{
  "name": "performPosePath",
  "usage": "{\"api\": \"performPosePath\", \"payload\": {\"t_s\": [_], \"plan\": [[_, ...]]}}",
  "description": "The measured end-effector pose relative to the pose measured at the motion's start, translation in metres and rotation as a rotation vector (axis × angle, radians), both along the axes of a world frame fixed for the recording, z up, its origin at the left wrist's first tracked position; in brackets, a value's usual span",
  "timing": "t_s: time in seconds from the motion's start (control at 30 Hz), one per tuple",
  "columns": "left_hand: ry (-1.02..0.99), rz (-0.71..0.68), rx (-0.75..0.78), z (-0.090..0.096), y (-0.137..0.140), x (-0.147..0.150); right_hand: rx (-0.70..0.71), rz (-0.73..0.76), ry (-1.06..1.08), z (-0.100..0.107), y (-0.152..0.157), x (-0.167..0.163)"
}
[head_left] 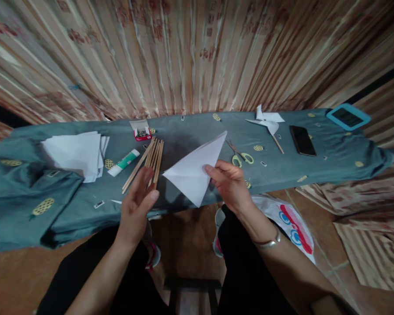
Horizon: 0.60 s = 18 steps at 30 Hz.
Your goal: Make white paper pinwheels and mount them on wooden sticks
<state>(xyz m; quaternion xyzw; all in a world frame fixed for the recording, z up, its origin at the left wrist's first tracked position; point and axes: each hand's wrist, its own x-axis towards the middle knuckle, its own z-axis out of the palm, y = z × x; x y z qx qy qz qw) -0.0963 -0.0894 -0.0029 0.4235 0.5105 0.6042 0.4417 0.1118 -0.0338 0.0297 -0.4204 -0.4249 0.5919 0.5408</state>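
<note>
A white sheet of paper point(197, 170), folded into a triangle with a crease across it, is pinched along its right edge by my right hand point(228, 181). My left hand point(138, 197) is apart from the paper, fingers and thumb spread, holding nothing. Just beyond that hand lie several thin wooden sticks point(156, 159). Behind my right hand rest scissors point(239, 156) with light green handles. A finished paper pinwheel point(269, 122) on a stick lies farther back on the right.
Across the long table with its grey-green cloth point(190, 127) lie a stack of white paper point(75, 153), a green-and-white glue stick point(124, 162), a small red box of metal pins point(141, 131), a black phone point(302, 140) and a blue-framed device point(348, 117). Curtains point(197, 57) hang behind.
</note>
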Motion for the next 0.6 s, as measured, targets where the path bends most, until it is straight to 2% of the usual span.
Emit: {"api": "performPosePath", "payload": {"t_s": [0.13,0.2,0.3,0.37,0.47,0.6], "plan": [[-0.213,-0.198,-0.129,0.021,0.018,0.024,-0.134,0.025,0.173,0.007,0.001,-0.004],[-0.258,-0.164,-0.212,0.027,0.027,0.035,-0.153,0.018,0.175,0.004,0.002,-0.003],[-0.292,-0.084,-0.257,0.024,0.036,0.044,-0.16,0.033,0.127,-0.003,0.005,0.002],[-0.263,-0.072,-0.259,0.018,0.039,0.044,-0.162,0.075,0.105,-0.008,0.007,0.005],[-0.146,-0.135,-0.295,0.011,0.039,0.039,-0.202,0.117,0.087,-0.015,0.01,0.011],[-0.014,-0.211,-0.344,0.01,0.042,0.034,-0.255,0.081,0.005,-0.021,0.014,0.016]]}}
